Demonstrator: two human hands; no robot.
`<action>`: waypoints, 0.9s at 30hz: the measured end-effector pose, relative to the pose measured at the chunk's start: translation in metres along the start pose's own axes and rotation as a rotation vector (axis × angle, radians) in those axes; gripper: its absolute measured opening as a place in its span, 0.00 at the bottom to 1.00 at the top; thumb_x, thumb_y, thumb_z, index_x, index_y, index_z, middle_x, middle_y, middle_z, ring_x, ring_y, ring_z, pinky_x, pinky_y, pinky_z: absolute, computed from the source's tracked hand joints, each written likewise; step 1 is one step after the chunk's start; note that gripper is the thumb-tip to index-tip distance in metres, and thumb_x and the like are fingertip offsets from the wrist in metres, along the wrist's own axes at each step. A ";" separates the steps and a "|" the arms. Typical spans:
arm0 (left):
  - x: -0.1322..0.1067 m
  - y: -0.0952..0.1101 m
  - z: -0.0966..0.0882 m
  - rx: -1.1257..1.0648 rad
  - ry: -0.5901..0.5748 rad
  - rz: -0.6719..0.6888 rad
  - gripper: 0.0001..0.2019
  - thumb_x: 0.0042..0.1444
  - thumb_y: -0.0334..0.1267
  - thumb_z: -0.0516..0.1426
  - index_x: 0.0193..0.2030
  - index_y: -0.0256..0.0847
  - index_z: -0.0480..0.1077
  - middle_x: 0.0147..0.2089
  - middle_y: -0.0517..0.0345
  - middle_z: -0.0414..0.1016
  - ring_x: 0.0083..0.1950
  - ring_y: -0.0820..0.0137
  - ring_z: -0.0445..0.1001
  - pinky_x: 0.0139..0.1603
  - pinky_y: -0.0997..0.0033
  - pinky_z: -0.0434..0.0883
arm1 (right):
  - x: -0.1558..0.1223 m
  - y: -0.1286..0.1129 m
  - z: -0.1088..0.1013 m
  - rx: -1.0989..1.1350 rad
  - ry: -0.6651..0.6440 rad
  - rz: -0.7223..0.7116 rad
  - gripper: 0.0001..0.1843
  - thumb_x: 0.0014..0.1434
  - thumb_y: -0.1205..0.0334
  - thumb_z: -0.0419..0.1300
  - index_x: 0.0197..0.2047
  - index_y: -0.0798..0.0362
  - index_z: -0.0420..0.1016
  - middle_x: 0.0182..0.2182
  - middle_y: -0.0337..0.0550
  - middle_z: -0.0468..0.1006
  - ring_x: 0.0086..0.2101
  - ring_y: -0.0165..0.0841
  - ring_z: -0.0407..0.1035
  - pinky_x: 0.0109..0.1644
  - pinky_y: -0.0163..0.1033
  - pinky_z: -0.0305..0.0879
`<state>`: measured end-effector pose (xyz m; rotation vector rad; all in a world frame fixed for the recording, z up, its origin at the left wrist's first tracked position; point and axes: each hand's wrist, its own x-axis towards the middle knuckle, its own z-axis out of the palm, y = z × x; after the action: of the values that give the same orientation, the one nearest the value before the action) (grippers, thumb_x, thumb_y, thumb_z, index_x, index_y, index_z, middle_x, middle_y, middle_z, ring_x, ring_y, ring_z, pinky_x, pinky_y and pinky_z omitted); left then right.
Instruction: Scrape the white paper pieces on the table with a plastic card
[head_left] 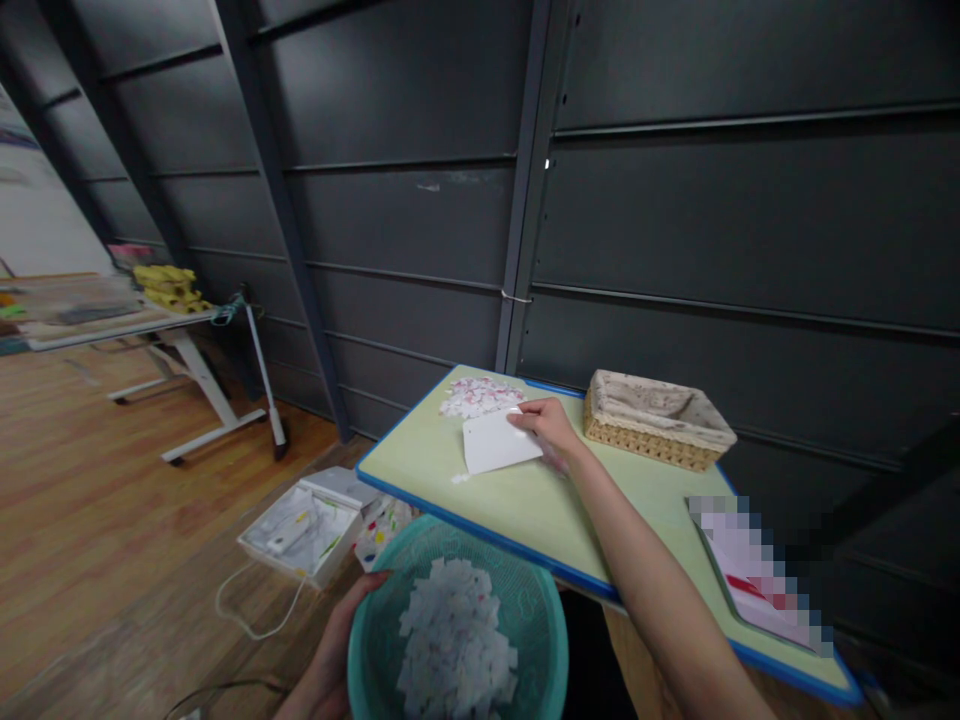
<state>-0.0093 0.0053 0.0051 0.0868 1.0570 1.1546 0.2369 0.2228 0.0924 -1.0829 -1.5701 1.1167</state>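
My left hand (339, 640) grips the rim of a teal mesh bin (517, 600) held below the near edge of the table; the bin holds a heap of white paper scraps (454, 640). Reaching across the pale green table (525, 505), my right hand (546, 428) pinches a white card (496, 442) that lies flat on the tabletop. Just beyond the card sits a pile of white and pink paper scraps (480, 396). A few stray scraps (459, 478) lie near the card's front corner.
A lined wicker basket (654, 418) stands at the table's far right. Papers, blurred out (757, 570), lie at the right front. On the wooden floor rests an open white box (304, 528) with a cord. Another table (150, 325) stands far left, with dark wall panels behind.
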 end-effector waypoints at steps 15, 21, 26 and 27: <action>-0.003 0.002 0.001 -0.023 -0.007 0.009 0.04 0.46 0.34 0.62 0.26 0.35 0.75 0.22 0.51 0.81 0.23 0.61 0.77 0.31 0.62 0.73 | -0.002 -0.001 0.005 0.038 -0.123 -0.030 0.21 0.38 0.48 0.68 0.19 0.56 0.66 0.16 0.32 0.57 0.20 0.23 0.49 0.23 0.33 0.41; -0.001 0.000 0.000 0.000 -0.019 -0.012 0.05 0.48 0.34 0.61 0.29 0.34 0.75 0.28 0.46 0.83 0.29 0.57 0.80 0.39 0.57 0.74 | -0.001 0.004 0.007 0.064 -0.162 0.020 0.20 0.37 0.50 0.68 0.20 0.57 0.69 0.16 0.33 0.60 0.20 0.23 0.50 0.23 0.33 0.42; 0.002 -0.001 -0.003 -0.001 -0.044 0.010 0.05 0.48 0.34 0.61 0.29 0.34 0.75 0.26 0.47 0.82 0.28 0.59 0.79 0.37 0.59 0.74 | -0.003 -0.002 0.002 0.150 -0.081 0.070 0.17 0.34 0.54 0.69 0.20 0.58 0.72 0.16 0.36 0.65 0.18 0.25 0.55 0.21 0.33 0.45; 0.002 0.000 -0.003 -0.002 -0.039 0.009 0.05 0.48 0.34 0.61 0.29 0.34 0.75 0.26 0.47 0.82 0.28 0.58 0.79 0.37 0.58 0.74 | -0.002 -0.002 0.000 0.158 -0.064 0.079 0.16 0.33 0.55 0.69 0.20 0.58 0.72 0.15 0.36 0.66 0.18 0.25 0.55 0.21 0.33 0.45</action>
<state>-0.0114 0.0052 0.0018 0.1123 1.0224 1.1580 0.2372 0.2200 0.0944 -1.0191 -1.4718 1.3178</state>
